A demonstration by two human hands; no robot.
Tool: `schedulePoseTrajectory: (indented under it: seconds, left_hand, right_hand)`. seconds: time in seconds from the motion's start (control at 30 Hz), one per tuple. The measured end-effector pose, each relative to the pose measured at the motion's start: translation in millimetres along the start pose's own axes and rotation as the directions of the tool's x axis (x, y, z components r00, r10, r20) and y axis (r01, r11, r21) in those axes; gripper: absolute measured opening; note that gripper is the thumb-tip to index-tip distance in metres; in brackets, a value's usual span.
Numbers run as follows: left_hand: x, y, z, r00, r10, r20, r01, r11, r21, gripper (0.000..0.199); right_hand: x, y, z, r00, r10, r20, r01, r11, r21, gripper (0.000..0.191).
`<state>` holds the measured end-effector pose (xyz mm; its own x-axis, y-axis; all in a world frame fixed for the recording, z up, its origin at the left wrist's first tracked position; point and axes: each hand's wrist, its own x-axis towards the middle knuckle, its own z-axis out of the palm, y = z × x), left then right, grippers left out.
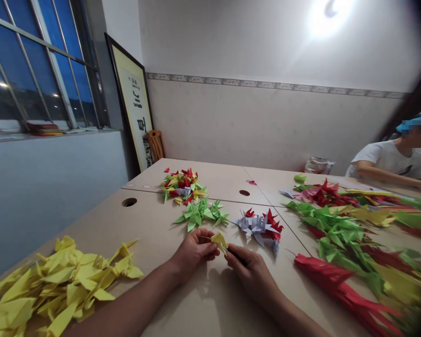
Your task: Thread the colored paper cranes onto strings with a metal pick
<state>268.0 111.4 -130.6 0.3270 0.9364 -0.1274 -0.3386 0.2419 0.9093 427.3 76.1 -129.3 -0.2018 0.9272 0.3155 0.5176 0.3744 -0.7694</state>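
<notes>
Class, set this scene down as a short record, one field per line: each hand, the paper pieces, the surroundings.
left hand: fingers pinching a yellow folded paper
right hand: gripping a slim dark tool, its tip at that paper
near left: yellow paper pile
beyond the hands: multicoloured pile, green group, pale-and-red group
right side: green, red and yellow pieces, partly blurred
surface: light table
background: seated person in white shirt; framed calligraphy leaning by the window
</notes>
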Motion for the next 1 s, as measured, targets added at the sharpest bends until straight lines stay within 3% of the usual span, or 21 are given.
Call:
schedulePoseTrajectory:
  seconds: [0.27,0.67,0.73,0.8,0.87,0.93,1.0]
  left_hand:
    - [-2,2,2.8,1.0,0.019,0.024,-0.02,0.999,0.029,0.032]
    - [-1,-2,0.8,1.0,0.019,-0.006,-0.019,0.997,-0.068,0.031]
    - [0,-1,1.2,0.998,0.04,-0.042,-0.043,0.996,-0.077,0.032]
    - [2,4,-1.8,0.983,0.104,-0.151,-0.113,0.992,-0.051,0.031]
    - [7,12,-11.4,0.921,0.229,-0.315,-0.238,0.971,0.009,0.03]
    - [14,22,-28.1,0.781,0.381,-0.496,-0.368,0.921,0.128,0.03]
    - [22,31,-48.4,0.632,0.488,-0.602,-0.389,0.872,0.298,0.032]
  right_hand:
    - [0,1,0,1.0,0.009,0.021,-0.009,1.0,0.011,0.027]
    - [3,8,0,0.996,0.082,-0.017,-0.081,0.995,0.063,0.035]
    - [3,8,0,0.997,0.074,-0.012,-0.073,0.995,0.066,0.034]
    - [3,7,0,0.997,0.069,-0.017,-0.068,0.996,0.06,0.034]
    - [3,7,0,0.997,0.07,-0.014,-0.07,0.996,0.048,0.034]
    - [2,7,0,0.998,0.067,-0.003,-0.067,0.997,0.037,0.033]
    - [2,6,0,0.998,0.059,0.006,-0.059,0.998,0.037,0.032]
